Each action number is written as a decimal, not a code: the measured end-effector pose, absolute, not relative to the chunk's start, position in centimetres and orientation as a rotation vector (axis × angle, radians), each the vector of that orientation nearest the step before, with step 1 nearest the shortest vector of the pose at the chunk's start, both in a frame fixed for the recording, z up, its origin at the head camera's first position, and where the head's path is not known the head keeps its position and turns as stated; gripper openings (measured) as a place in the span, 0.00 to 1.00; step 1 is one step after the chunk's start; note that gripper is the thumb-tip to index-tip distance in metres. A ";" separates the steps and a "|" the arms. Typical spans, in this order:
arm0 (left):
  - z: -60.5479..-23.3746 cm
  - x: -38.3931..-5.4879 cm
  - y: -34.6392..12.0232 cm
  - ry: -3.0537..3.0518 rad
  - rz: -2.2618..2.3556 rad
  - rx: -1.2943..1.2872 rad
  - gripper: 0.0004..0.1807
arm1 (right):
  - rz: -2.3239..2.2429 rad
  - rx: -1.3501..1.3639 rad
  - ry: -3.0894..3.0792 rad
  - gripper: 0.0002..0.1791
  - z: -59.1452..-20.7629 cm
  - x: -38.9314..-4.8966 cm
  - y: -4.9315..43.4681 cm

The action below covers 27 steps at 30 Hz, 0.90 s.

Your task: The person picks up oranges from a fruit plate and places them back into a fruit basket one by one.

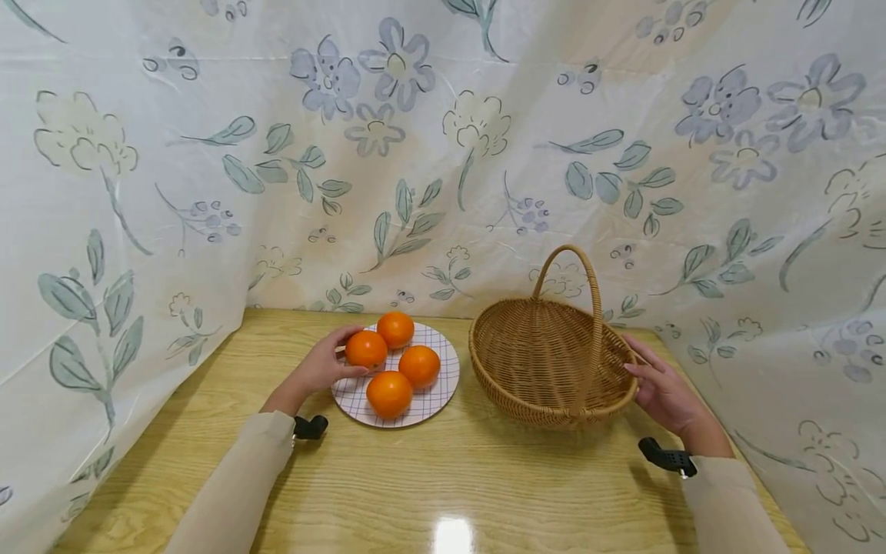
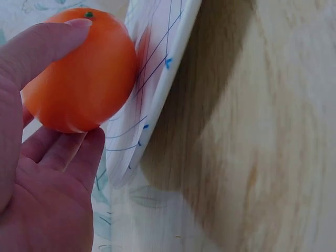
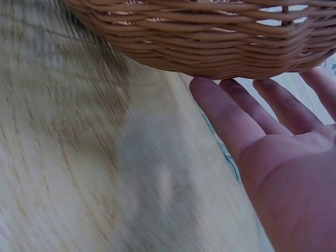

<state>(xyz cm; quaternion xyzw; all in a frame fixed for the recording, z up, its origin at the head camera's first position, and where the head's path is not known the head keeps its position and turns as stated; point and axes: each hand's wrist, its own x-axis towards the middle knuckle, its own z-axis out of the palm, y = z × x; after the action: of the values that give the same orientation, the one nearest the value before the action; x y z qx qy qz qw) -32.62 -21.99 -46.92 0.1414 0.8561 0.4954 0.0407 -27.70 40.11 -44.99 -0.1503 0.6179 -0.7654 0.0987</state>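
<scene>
On the table (image 1: pixel 540 477), a person's L hand (image 1: pixel 320 371) holds an orange (image 1: pixel 365 350) btwn thumb & fingers, over the L part of a round checked plate (image 1: pixel 443 373) w/ 3 other oranges (image 1: pixel 419 366); from here can't tell if the held one touches it. R hand (image 1: pixel 663 391) grips the R rim of a wicker basket (image 1: pixel 533 338), fingers against its outside. Basket's just right of plate, handle up. Floral cloth (image 1: pixel 415 169) hangs behind.

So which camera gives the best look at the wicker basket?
The head view: it shows the wicker basket from above, with its handle and woven inside. The right wrist view shows only part of its outside, near the right hand; the left wrist view shows none of it.
</scene>
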 end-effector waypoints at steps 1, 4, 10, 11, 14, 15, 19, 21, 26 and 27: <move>-47.0 -32.6 -22.0 2.624 1.522 0.432 0.48 | -2.269 -0.452 1.813 0.36 -45.0 -27.8 40.2; -47.1 -32.6 -22.0 2.629 1.536 0.437 0.48 | -2.271 -0.462 1.795 0.35 -45.1 -28.2 40.4; -47.1 -32.6 -22.0 2.632 1.572 0.450 0.46 | -2.258 -0.449 1.802 0.35 -45.1 -29.0 40.6; -47.1 -32.6 -22.0 2.633 1.577 0.454 0.46 | -2.258 -0.447 1.800 0.35 -45.1 -29.1 40.7; -46.9 -32.4 -22.0 2.632 1.600 0.455 0.46 | -2.264 -0.447 1.785 0.35 -45.2 -29.2 40.7; -46.8 -32.3 -22.1 2.632 1.605 0.462 0.46 | -2.267 -0.449 1.779 0.35 -45.2 -29.2 40.7; -46.2 -31.7 -21.9 2.635 1.637 0.477 0.46 | -2.273 -0.454 1.771 0.35 -45.2 -29.3 40.8; -45.9 -31.6 -21.8 2.639 1.643 0.484 0.46 | -2.274 -0.456 1.772 0.35 -45.2 -29.3 40.8; -45.4 -31.3 -21.5 2.675 1.633 0.500 0.44 | -2.276 -0.469 1.758 0.35 -45.4 -29.4 40.9; -45.3 -31.2 -21.5 2.685 1.626 0.499 0.44 | -2.276 -0.472 1.753 0.35 -45.4 -29.4 40.9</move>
<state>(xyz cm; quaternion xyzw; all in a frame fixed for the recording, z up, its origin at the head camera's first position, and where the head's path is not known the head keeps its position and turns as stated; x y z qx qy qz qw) -31.20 -21.48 -45.27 0.1571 0.8445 0.5116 -0.0184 -29.39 40.90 -45.39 -0.1610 0.5980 -0.7767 0.1148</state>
